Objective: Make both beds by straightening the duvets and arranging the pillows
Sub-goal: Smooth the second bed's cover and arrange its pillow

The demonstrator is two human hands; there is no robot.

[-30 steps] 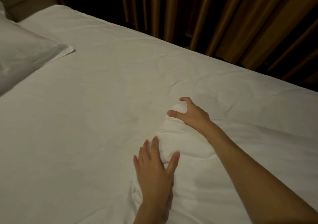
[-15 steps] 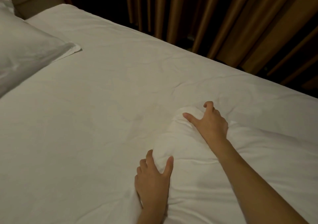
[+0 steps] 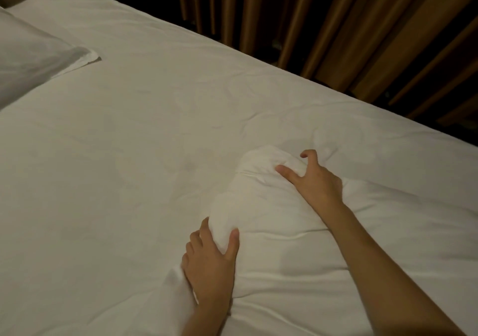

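On the near side of the bed (image 3: 129,154), a bunched fold of the white duvet (image 3: 261,193) stands up from the flat white bedding around it, running from the lower middle of the view up toward the right. The left hand (image 3: 209,263) grips the nearer end of this fold: its thumb lies along the right face of the ridge and its fingers curl round the left face, their tips hidden in the cloth. The right hand (image 3: 314,182) grips the farther end, thumb pointing left across the top of the bulge and fingers curled over its far side, one fingertip raised clear of the fabric. The right forearm stretches in from the lower right corner, lying over the duvet. Beyond the fold the bedding spreads smooth with shallow creases up to the far edge. A white pillow (image 3: 33,61) lies at the upper left, its flanged corner resting on the bedding, well apart from both hands. Brown pleated curtains (image 3: 336,25) hang behind the bed's far edge.
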